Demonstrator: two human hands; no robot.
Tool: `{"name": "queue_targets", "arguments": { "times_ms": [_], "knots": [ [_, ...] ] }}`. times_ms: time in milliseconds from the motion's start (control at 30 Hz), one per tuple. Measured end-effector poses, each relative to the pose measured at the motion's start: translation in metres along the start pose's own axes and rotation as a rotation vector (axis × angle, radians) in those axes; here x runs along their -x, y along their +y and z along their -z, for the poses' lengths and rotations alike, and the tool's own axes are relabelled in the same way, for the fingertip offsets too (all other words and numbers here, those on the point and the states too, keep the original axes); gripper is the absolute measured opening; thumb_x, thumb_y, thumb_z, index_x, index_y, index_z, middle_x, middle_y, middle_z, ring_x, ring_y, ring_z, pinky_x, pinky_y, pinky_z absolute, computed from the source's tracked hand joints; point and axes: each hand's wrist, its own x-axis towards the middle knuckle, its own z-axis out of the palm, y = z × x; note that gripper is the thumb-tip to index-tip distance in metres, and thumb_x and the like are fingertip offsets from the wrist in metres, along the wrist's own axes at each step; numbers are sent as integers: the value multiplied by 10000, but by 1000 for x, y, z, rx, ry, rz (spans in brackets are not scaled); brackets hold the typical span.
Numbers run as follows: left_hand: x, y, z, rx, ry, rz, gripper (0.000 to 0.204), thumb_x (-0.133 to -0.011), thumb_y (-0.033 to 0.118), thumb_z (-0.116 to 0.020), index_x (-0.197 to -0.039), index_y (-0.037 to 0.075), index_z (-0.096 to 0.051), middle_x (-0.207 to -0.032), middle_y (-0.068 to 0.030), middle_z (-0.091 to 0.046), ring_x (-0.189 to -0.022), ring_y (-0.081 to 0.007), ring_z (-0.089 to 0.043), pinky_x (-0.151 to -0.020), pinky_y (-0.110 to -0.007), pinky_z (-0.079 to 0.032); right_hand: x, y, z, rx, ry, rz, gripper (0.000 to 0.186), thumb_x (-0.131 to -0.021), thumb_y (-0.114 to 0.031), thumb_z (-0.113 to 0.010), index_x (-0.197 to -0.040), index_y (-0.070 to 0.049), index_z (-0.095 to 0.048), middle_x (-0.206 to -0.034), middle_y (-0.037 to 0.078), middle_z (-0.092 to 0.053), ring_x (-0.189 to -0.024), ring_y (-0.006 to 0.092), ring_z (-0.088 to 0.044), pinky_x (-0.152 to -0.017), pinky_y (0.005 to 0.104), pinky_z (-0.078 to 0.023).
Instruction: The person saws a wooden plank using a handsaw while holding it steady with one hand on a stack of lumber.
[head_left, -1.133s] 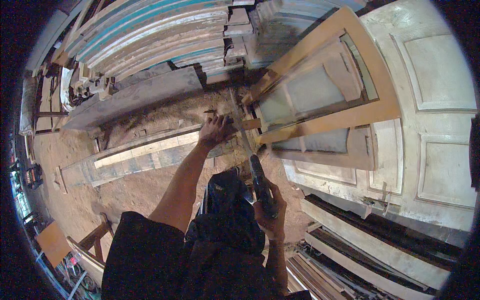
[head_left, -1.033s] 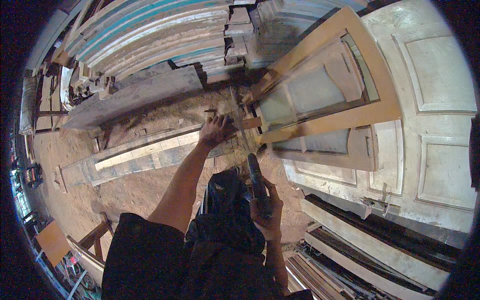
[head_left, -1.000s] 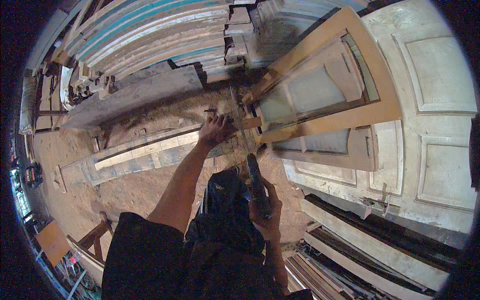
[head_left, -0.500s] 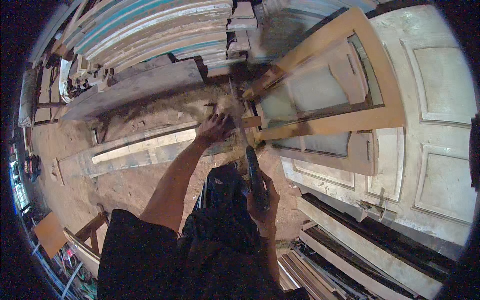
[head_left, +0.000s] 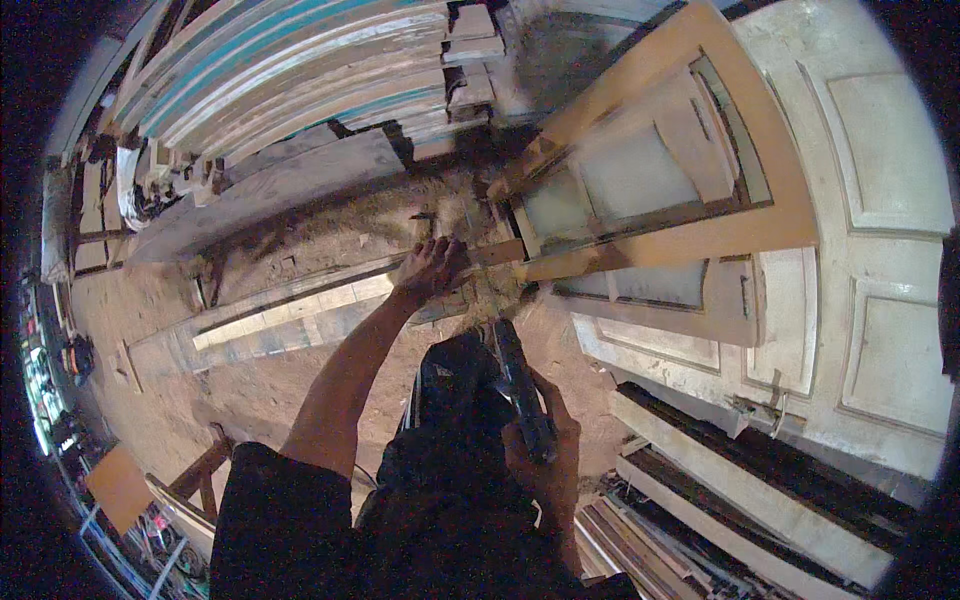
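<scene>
My right hand (head_left: 545, 440) is closed around the black handle of a handsaw (head_left: 518, 375), low and close to my body. Its thin blade runs up from the handle and is faint and partly blurred against the ground. My left hand (head_left: 432, 268) grips a brown piece of wood (head_left: 498, 252) from above, its fingers bent over the top. The right end of that wood sticks out past my fingers, where the blade meets it. My dark-clothed knee (head_left: 450, 365) is just below the wood.
A brown wooden door frame (head_left: 680, 235) with glazed panels leans at the right, before a white panelled door (head_left: 890, 140). Stacked boards (head_left: 300, 80) fill the upper left. A long pale board (head_left: 290, 310) lies on the dirt ground. Wood strips (head_left: 640, 545) lie lower right.
My right hand has drawn the saw down and toward me, a little to the right. My left hand keeps its grip on the wood.
</scene>
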Motion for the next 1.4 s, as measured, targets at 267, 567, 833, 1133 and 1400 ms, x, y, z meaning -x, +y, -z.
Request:
{"name": "queue_targets", "arguments": {
  "times_ms": [267,567,833,1133,1400],
  "knots": [
    [15,-46,-53,-108,279,-125,776,-779,425,-726,-1402,56,-445,-1268,-180,-547,-1093,-383,-561,-893,-563,-447,-24,14,-12,97,-48,106,599,-842,-148,-679,-1392,-51,-463,-834,133,-697,-697,251,-688,-670,348,-527],
    [12,-30,-27,-108,235,-102,720,-840,454,-682,-1386,44,-455,-1346,-241,-490,-1161,-399,-540,-905,-540,-462,-46,2,-18,36,-18,35,726,-781,-132,-736,-1431,-75,-419,-899,193,-685,-833,384,-687,-729,453,-542],
    [11,-34,-39,-157,316,-112,772,-857,455,-661,-1450,32,-404,-1271,-227,-530,-1109,-393,-558,-913,-504,-462,-83,4,-41,157,31,189,658,-820,-104,-700,-1421,-83,-433,-926,196,-710,-801,401,-699,-719,419,-557],
    [6,-13,-9,-103,226,-86,776,-871,558,-623,-1437,64,-430,-1328,-189,-488,-1184,-367,-514,-930,-515,-474,-92,5,-38,74,-33,221,495,-896,-122,-696,-1347,-31,-513,-1031,214,-717,-987,319,-722,-814,366,-551],
    [5,3,0,-106,226,0,800,-833,533,-667,-1438,68,-426,-1304,-184,-544,-1147,-378,-564,-921,-489,-501,-35,-46,-1,25,-29,-47,425,-904,-69,-672,-1300,14,-541,-1118,168,-695,-1053,202,-671,-906,321,-503]
  ]
}}
